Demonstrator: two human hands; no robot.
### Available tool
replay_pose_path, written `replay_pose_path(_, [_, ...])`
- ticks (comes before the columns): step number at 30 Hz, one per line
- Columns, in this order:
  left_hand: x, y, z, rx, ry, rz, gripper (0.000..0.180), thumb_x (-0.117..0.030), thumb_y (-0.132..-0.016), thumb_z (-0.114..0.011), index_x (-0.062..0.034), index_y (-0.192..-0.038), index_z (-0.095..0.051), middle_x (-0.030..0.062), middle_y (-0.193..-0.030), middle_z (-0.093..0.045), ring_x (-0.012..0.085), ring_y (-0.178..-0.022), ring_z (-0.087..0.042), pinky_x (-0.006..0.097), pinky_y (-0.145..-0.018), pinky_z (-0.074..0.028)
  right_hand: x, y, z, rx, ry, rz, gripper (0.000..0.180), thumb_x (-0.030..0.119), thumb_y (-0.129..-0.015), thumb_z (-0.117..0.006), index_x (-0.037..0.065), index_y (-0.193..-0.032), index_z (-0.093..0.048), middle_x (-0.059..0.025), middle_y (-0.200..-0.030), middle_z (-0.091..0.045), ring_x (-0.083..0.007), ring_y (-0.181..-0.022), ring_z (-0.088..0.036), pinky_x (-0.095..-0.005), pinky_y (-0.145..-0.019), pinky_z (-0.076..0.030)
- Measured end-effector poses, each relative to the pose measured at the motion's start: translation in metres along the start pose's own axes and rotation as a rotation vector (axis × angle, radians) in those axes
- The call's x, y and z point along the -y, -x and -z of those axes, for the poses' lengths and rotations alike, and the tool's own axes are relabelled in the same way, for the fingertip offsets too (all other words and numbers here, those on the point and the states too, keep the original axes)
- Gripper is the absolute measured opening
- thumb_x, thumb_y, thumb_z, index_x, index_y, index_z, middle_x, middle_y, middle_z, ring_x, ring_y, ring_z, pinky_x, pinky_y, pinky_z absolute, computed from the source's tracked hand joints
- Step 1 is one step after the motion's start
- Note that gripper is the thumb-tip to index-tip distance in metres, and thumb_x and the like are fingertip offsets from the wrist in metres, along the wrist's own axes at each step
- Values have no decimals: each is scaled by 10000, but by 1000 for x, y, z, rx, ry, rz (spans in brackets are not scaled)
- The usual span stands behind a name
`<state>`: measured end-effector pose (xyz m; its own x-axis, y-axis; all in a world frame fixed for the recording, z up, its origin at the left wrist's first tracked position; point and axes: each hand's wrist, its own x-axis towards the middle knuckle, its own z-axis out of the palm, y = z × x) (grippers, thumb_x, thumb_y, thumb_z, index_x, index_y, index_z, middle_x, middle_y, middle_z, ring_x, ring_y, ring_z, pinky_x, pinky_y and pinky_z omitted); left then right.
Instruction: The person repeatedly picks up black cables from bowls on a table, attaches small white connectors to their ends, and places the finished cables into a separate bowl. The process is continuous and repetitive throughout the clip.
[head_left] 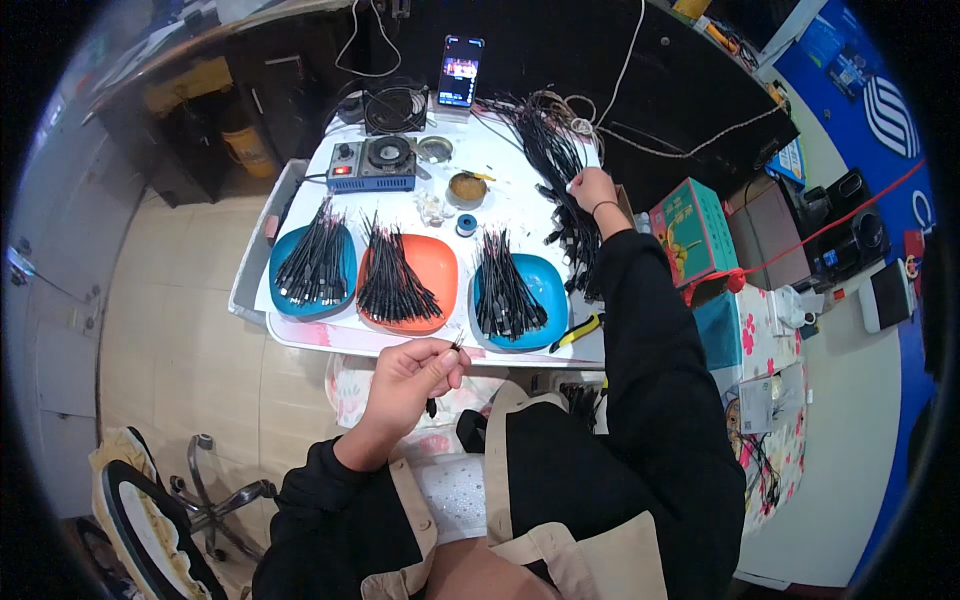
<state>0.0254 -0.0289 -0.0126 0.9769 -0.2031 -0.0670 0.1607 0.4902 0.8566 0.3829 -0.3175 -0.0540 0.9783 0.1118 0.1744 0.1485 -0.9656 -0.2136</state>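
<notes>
Lower centre, the left hand [415, 382] has thumb and finger clamped on a short black cable [457, 343]; upper right, the right hand [594, 188] is at the cable pile [550, 140], its grip hard to tell. Looks like cable-picking, calling for a clean single pull. Print marks the green box [692, 232], right; the phone [461, 72] text, top centre, is too small.

The left grip [413, 381] covers part of a black cable [432, 408]; what the phone [461, 71] shows is too small to tell.
</notes>
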Motion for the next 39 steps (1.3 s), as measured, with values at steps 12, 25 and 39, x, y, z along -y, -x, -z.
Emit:
replay_pose_path(12, [1,19,-4,-38,74,-54,132,-52,-938,-545,50,-940,-629,55,-721,-598,52,-543,-409,183,-498,-314,6,0,30,194,108,10,254,188,-823,-610,-11,-960,-687,-232,-1015,-661,-394,-982,-626,-462,-855,-504])
replay_pose_path(25, [-14,25,-9,25,43,-171,183,-176,-979,-516,-17,-967,-605,36,-873,-659,45,-677,-592,172,-534,-414,42,59,227,-247,-550,446,160,149,-946,-559,49,-843,-488,31,-683,-366,-56,-597,-309,-234,-536,-285])
replay_pose_path(39, [-99,36,4,-203,147,-602,154,-112,-982,-498,9,-921,-571,142,-1182,-592,99,-689,-590,191,-569,-437,231,350,65,63,-787,800,154,22,-731,-674,17,-822,-549,-119,-700,-555,-262,-606,-571,-353,-585,-467])
